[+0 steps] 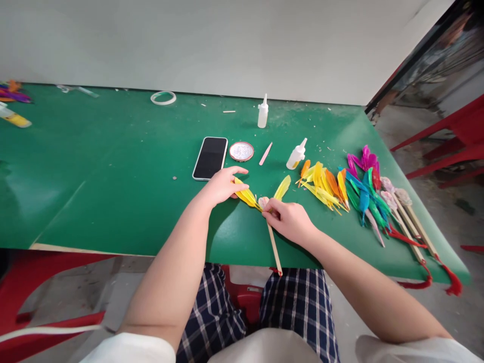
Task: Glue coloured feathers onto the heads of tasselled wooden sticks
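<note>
My left hand (225, 186) pinches a yellow feather (247, 197) near its tip; my right hand (294, 220) nips the stick (274, 246) just at its pale head (263, 202). The stick's tail overhangs the table (124, 212) edge, and a second feather (282, 188) fans out opposite. I'd best hold the right pinch firm, guide the left lightly so no barbs crease, and match both angles.

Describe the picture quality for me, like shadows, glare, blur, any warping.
Head view: a soft shadow lies on the green table beside the left forearm, with pale sheen near the table's far right corner; head view: likely wide-angle stretching enlarges that forearm; head view: the background at upper right is dim and smeared, the yellow feather at the left hand fairly clear.
</note>
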`<state>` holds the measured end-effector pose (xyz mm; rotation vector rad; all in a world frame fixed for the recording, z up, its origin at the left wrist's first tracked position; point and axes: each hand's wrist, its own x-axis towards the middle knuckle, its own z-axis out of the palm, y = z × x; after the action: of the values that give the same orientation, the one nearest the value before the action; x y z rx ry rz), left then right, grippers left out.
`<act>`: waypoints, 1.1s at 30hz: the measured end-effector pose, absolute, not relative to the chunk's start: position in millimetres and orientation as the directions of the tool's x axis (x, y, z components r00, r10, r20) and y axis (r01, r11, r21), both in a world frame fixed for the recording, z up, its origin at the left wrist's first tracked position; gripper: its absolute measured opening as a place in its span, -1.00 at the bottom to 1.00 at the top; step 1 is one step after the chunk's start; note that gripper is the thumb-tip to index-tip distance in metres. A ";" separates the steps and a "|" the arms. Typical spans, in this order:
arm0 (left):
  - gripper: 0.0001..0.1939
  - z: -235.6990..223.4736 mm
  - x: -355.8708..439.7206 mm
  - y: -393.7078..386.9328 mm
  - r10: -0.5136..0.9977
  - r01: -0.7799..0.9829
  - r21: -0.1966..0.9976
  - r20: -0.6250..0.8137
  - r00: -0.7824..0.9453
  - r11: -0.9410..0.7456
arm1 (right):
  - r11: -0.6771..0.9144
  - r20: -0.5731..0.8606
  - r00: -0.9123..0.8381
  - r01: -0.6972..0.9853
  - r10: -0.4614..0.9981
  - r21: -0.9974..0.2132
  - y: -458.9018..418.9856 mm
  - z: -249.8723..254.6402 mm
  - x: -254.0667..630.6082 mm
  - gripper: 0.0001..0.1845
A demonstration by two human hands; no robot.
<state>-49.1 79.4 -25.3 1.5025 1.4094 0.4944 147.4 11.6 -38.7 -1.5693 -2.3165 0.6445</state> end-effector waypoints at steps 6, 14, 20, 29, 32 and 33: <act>-0.53 -28.9 -49.8 80.5 0.920 0.511 0.847 -0.306 0.246 0.145 | 0.302 -0.034 -0.375 0.794 0.926 -0.527 12.0 -38.6 146.4 -0.91; -0.54 -24.6 -48.9 79.8 0.915 0.508 0.846 -0.322 0.244 0.163 | 0.303 0.002 -0.372 0.753 0.928 -0.585 12.8 -36.3 153.8 -0.85; -0.55 -24.6 -48.9 80.8 0.916 0.492 0.853 -0.325 0.235 0.176 | 0.412 0.122 -0.415 0.740 0.902 -0.532 10.5 -36.8 160.8 -0.74; -0.55 -26.8 -49.5 80.9 0.917 0.490 0.857 -0.313 0.246 0.161 | 0.473 0.086 -0.494 0.746 0.865 -0.470 11.7 -38.9 157.8 -0.71; -0.56 -26.8 -48.5 80.9 0.920 0.506 0.848 -0.311 0.236 0.157 | 0.451 0.057 -0.485 0.755 0.872 -0.476 11.7 -38.8 156.0 -0.71; -0.57 -27.1 -48.2 81.0 0.922 0.510 0.846 -0.308 0.234 0.153 | 0.449 0.051 -0.484 0.760 0.873 -0.470 11.5 -38.8 155.4 -0.71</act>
<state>-48.2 81.0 -27.1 1.4964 1.4144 0.5132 155.4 11.5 -38.8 -1.4028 -2.4174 0.5663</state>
